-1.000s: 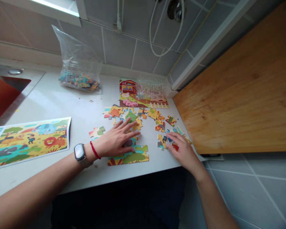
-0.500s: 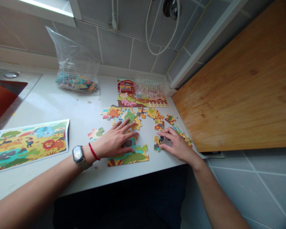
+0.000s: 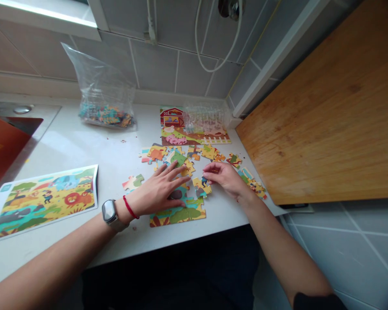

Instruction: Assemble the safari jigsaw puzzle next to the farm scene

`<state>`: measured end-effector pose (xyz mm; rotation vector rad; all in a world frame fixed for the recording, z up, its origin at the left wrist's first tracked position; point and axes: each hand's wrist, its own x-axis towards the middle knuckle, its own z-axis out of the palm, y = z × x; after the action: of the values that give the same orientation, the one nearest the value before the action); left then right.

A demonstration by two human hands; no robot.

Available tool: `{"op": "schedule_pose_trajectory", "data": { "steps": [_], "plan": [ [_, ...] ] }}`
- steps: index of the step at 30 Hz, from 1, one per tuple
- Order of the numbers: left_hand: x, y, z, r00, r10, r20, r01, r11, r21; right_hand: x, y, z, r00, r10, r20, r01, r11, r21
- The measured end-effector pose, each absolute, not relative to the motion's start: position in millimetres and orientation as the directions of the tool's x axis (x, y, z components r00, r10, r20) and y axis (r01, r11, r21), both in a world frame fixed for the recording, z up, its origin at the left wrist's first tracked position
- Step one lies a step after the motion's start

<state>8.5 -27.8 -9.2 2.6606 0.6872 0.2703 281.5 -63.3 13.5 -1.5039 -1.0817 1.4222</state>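
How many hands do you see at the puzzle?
2. The left hand lies spread over the partly joined puzzle; the right hand pinches a small puzzle section just beside it. Neither hand is hidden.

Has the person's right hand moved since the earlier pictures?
Yes: the right hand has moved left, away from the wooden panel and closer to the joined puzzle pieces.

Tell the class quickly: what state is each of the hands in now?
Left hand: open, spread over joined puzzle pieces.
Right hand: closed, pinching a puzzle piece.
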Motion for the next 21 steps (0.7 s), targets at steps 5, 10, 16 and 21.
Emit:
{"op": "schedule_pose_trajectory", "data": {
  "steps": [5,10,16,21],
  "plan": [
    [9.0,-26.2,-8.3,0.86,0.499,0.112,0.414,-0.807,0.421,270.0,-63.6,8.2,0.057,0.948,-0.312,0.039,-0.314,-0.949],
    [8.7,-24.4,-5.8,0.882,0.453,0.132,0.368,-0.836,0.408,267.0,-67.9,7.9,0.095,0.945,-0.314,-0.004,-0.315,-0.949],
    [9.5,-24.2,-3.5,0.893,0.419,0.163,0.329,-0.856,0.399,263.9,-70.4,5.2,0.105,0.944,-0.313,-0.007,-0.314,-0.95],
    [8.7,-21.2,0.1,0.927,0.35,0.136,0.277,-0.882,0.382,258.8,-73.6,-2.0,0.147,0.948,-0.283,0.06,-0.294,-0.954]
  ]
}}
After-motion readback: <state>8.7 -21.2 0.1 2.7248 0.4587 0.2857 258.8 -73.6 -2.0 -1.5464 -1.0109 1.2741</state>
